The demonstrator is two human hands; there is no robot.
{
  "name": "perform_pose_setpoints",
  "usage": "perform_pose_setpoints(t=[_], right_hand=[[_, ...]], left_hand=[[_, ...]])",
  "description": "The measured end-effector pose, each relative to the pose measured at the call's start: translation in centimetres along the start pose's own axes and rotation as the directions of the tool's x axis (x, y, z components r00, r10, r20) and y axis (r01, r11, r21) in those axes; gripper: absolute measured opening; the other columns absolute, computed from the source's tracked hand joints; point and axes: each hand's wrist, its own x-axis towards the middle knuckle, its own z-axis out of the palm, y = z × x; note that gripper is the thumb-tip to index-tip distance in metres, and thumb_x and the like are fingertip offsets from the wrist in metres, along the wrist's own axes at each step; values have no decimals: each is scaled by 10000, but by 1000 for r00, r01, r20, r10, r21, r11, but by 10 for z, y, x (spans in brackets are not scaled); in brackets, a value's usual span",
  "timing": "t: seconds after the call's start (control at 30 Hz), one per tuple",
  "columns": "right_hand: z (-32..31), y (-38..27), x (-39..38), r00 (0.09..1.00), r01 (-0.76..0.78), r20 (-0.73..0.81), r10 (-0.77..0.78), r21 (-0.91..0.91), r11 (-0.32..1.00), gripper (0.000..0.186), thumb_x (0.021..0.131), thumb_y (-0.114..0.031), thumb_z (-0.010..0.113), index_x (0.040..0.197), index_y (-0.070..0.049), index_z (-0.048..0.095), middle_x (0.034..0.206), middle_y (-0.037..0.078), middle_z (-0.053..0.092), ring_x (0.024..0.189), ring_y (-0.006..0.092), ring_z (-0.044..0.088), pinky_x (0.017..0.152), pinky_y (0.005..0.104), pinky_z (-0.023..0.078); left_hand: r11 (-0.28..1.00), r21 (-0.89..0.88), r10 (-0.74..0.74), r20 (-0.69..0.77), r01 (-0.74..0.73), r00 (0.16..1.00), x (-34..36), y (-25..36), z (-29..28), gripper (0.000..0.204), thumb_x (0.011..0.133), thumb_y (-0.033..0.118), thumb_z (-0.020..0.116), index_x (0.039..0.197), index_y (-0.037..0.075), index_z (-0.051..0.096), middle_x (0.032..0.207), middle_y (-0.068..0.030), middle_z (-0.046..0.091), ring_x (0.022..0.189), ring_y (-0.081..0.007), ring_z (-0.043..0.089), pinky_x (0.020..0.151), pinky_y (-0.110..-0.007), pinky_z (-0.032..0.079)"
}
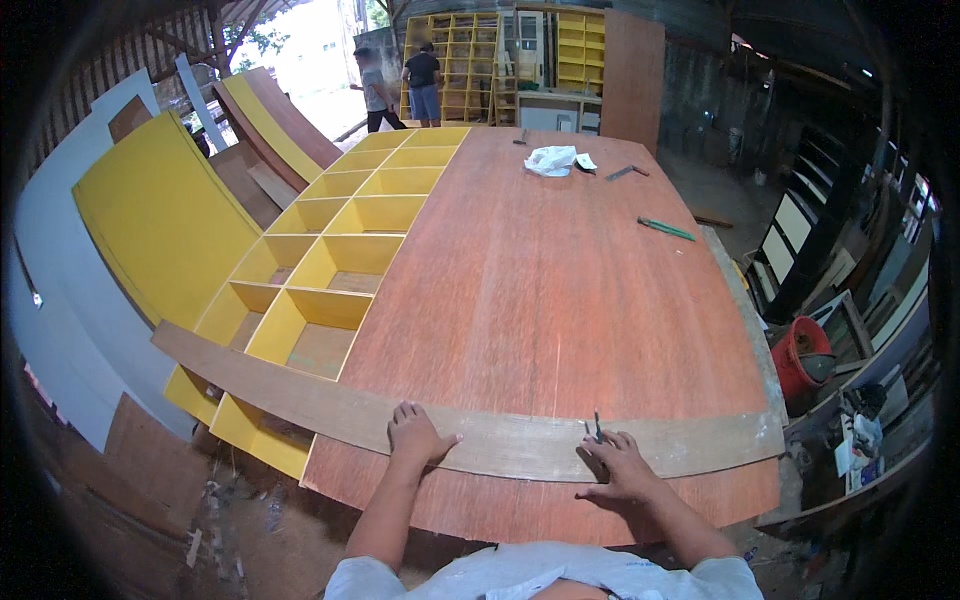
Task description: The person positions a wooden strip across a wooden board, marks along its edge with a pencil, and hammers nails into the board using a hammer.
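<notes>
Long board (510,445) lies across wooden sheet (540,300) by near edge, left end reaching over yellow shelf (345,307). My left hand (416,438), thumb wide, rests on board, seemingly steadying it. My right hand (622,466) pinches slim dark tool (598,426), probably for control. Green tool (665,229) near sheet's right edge, apparently out of way.

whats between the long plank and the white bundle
In the head view, just bare reddish board lies between the long plank and the white bundle.

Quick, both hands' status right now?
Left hand: open, resting on the long plank, gripping nothing visible.
Right hand: closed on a thin dark tool, over the same plank; the tool's exact kind is unclear.
</notes>
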Motion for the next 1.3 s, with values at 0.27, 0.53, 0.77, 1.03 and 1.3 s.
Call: perform_pose_setpoints(t=[0.27, 0.53, 0.77, 1.03, 1.3], right_hand=[[-7, 23, 18, 990, 129, 56, -130, 13, 991, 1133, 639, -618, 958, 1579, -136, 547, 1654, 207, 507, 1589, 474, 325, 1298, 569, 269], [-33, 35, 115, 929, 49, -354, -105, -165, 985, 675, 789, -296, 913, 1394, -93, 695, 1400, 222, 680, 1373, 467, 544, 1192, 565, 407], [22, -17, 134, 897, -13, -441, 32, 46, 999, 418, 930, -154, 752, 1320, -15, 689, 1191, 229, 724, 1156, 445, 620, 1054, 519, 481], [52, -5, 125, 924, -4, -383, -9, -33, 999, 539, 902, -240, 795, 1380, -44, 644, 1315, 211, 694, 1272, 427, 573, 1125, 528, 414], [65, 16, 143, 904, -192, -402, 146, -77, 978, 790, 928, -409, 800, 1582, -76, 509, 1660, 289, 405, 1572, 458, 342, 1268, 569, 275]], left_hand=[[921, -341, 83, -304, -190, 949, -35, -43, 41, 977, 851, 494, 883, 1560, -48, 486, 1679, -336, 367, 1563, -498, 347, 1294, -576, 304], [856, -477, -20, -418, -200, 908, -77, -52, 83, 737, 908, 332, 849, 1489, -8, 550, 1662, -300, 401, 1545, -498, 359, 1293, -584, 293], [878, -401, 36, -491, -262, 870, -83, -52, 107, 652, 895, 318, 828, 1421, 9, 601, 1615, -286, 451, 1533, -470, 372, 1312, -584, 248], [858, -401, 49, -556, -320, 830, -67, -59, 108, 681, 895, 361, 812, 1427, 5, 581, 1574, -292, 482, 1532, -466, 366, 1306, -611, 231], [954, -300, -82, -326, -21, 942, 55, -52, 43, 1040, 1016, 594, 621, 1673, -120, 248, 1772, -326, 205, 1678, -447, 117, 1338, -653, 21]])
